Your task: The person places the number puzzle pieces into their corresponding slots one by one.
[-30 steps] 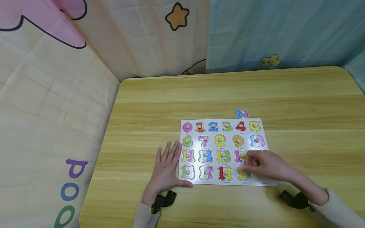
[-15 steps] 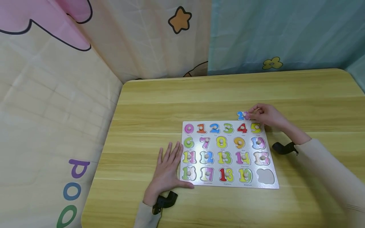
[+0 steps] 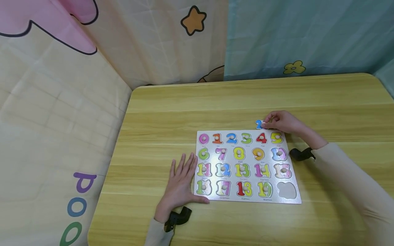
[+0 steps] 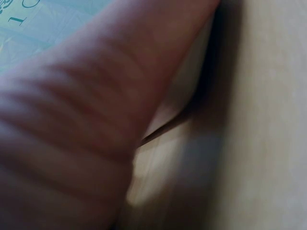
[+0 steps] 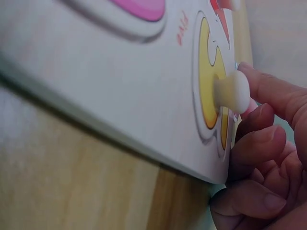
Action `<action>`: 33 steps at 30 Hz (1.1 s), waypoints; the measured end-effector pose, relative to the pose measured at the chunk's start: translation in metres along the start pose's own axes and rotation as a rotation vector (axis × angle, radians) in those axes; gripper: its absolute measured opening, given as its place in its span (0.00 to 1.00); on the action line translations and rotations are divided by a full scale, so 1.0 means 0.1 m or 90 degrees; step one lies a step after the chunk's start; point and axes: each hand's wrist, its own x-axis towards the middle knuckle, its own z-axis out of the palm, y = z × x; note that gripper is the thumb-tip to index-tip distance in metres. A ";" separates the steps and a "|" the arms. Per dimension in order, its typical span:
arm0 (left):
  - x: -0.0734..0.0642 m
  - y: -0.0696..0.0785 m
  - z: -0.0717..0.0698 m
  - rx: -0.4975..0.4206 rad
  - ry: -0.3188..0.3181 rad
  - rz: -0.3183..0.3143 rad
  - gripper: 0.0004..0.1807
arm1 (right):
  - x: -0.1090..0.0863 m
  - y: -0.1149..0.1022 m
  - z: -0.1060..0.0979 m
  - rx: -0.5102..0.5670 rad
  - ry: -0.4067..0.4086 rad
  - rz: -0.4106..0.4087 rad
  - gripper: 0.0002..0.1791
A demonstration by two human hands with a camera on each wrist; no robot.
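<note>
A white number puzzle board (image 3: 227, 201) lies on the table, with colourful knobbed number pieces in its slots. Just beyond its top edge is the number 20 puzzle piece (image 3: 258, 124), its blue 2 showing. My right hand (image 3: 284, 122) pinches this piece from the right and covers its 0. In the right wrist view, the curled fingers (image 5: 261, 143) are behind the yellow 5 piece (image 5: 206, 72), and the 20 is mostly hidden. Spread flat, my left hand (image 3: 180, 184) rests against the board's left edge, its thumb along the lower left corner.
An unfilled grey slot (image 3: 287, 190) is at the board's lower right corner. The wooden table (image 3: 172, 112) extends around the board. Printed curtains (image 3: 147, 41) hang behind the table and along its left side.
My right hand has gone from the 19 piece up to the 20 beyond the board, then shifted slightly left over it. My left hand keeps its place on the board.
</note>
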 end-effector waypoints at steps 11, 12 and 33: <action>0.00 0.01 0.02 -0.008 0.006 0.005 0.76 | -0.03 0.03 -0.01 -0.001 0.020 -0.002 0.25; 0.00 0.01 0.02 -0.009 0.009 0.007 0.76 | -0.04 0.04 -0.02 -0.002 0.029 -0.002 0.26; 0.00 0.01 0.00 0.005 0.008 0.006 0.76 | -1.15 0.35 0.04 -0.026 -0.007 -0.038 0.16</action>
